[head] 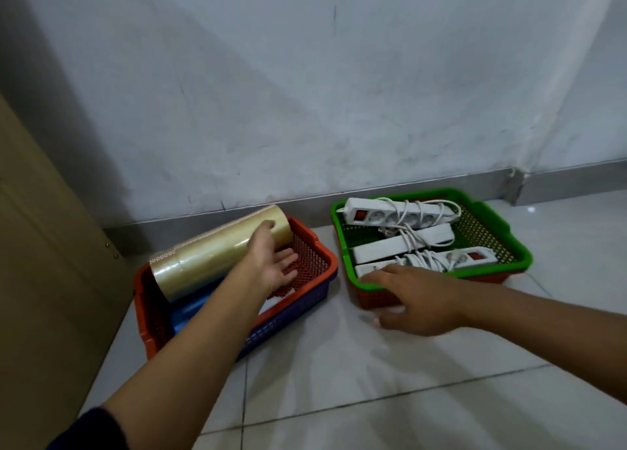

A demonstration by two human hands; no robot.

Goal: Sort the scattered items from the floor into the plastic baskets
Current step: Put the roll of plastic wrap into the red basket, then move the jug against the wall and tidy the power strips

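Note:
A long stack of clear tape rolls [217, 256] lies slanted in the red basket [319, 246], which sits inside a blue basket [288, 317]. My left hand [271, 263] is over this basket, palm up and fingers apart, with the thumb against the stack's far end. A blue item [188, 313] lies under the stack. To the right, the green basket [512, 246] is nested in an orange one [376, 298] and holds three white power strips [403, 212] with coiled cords. My right hand [417, 302] hovers spread at its front rim, with nothing in it.
A brown cardboard panel [40, 246] stands at the left against the red basket. A grey-white wall with a metal baseboard [559, 181] runs right behind both baskets. White floor tiles [373, 381] stretch in front.

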